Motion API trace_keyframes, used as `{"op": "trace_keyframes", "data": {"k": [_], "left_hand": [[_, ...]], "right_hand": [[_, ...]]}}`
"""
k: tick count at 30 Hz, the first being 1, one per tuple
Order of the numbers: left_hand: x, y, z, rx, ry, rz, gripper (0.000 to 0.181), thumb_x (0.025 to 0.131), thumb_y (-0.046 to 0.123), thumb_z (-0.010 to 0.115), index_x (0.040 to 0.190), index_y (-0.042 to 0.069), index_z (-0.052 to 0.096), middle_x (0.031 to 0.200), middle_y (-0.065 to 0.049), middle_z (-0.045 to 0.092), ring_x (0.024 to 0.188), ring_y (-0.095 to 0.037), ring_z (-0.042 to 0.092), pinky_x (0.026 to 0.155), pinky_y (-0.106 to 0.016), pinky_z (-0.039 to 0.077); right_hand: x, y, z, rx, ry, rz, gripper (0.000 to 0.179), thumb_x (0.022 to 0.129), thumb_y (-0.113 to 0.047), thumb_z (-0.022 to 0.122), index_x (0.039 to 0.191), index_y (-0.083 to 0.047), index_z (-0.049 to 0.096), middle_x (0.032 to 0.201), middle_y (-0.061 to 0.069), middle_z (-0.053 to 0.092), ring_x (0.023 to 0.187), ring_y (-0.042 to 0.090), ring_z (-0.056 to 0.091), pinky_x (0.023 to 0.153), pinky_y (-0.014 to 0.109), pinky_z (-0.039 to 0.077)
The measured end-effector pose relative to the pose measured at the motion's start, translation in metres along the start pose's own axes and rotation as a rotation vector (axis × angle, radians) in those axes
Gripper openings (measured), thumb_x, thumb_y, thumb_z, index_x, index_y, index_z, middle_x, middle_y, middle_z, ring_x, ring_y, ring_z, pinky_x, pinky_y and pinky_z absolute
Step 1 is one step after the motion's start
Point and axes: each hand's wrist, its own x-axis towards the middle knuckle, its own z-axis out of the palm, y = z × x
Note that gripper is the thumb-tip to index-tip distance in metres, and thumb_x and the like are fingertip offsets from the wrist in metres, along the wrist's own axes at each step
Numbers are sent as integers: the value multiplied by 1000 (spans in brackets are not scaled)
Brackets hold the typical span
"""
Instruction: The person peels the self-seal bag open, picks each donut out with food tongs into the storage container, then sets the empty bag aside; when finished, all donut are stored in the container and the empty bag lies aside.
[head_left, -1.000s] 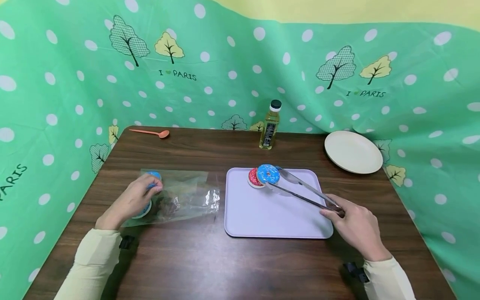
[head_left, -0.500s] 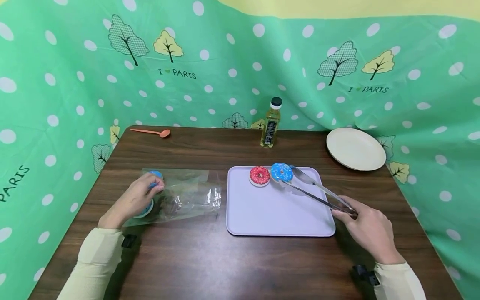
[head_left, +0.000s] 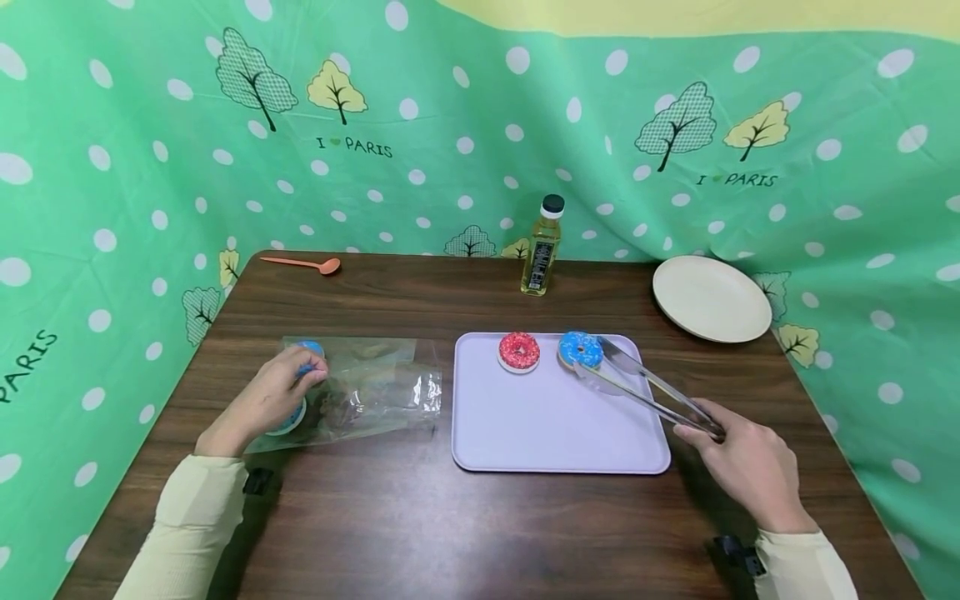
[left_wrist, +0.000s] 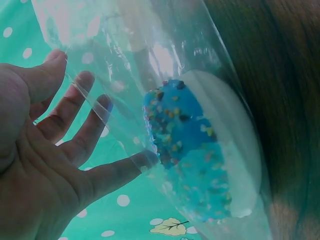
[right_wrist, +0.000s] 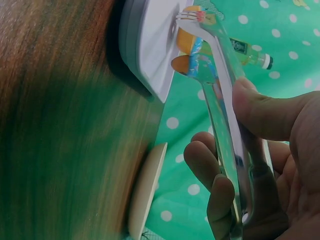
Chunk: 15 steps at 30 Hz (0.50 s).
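Note:
My left hand (head_left: 266, 404) pinches the edge of a clear plastic bag (head_left: 375, 392) lying on the table at left. Inside the bag, a blue-iced doughnut with sprinkles and a pale base (left_wrist: 187, 125) shows in the left wrist view; my hand partly covers it in the head view. My right hand (head_left: 753, 462) grips metal tongs (head_left: 663, 404), one tip forked and the other spoon-shaped. Their tips lie around a blue-iced doughnut (head_left: 579, 350) at the back of a lilac tray (head_left: 555, 442). To its left, a red-iced doughnut (head_left: 519, 352) rests on the tray, apart from the blue one.
Behind the tray stands an oil bottle (head_left: 540, 250) with a black cap. A cream plate (head_left: 711, 298) sits at the back right, and an orange spoon (head_left: 328, 267) lies at the back left. A green dotted cloth (head_left: 450, 100) hangs behind the table.
The tongs have carried the blue-iced doughnut rightward, off the red-iced one, then a little nearer to me. My right hand moved right with them. The left hand and bag hold still.

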Motion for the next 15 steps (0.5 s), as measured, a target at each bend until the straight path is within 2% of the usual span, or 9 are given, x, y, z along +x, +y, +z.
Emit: {"op": "trace_keyframes", "data": {"k": [15], "left_hand": [[0,0,-1,-9,-15,-15,10,104,11,55,100,5,62,104,-8,56,91,-25,53,81,-46,47]], "right_hand": [[-1,2,-5,-29,-49,40,61,92,-56,67,131,-9,64,106,32,66,79,56,61,47,54,42]]}}
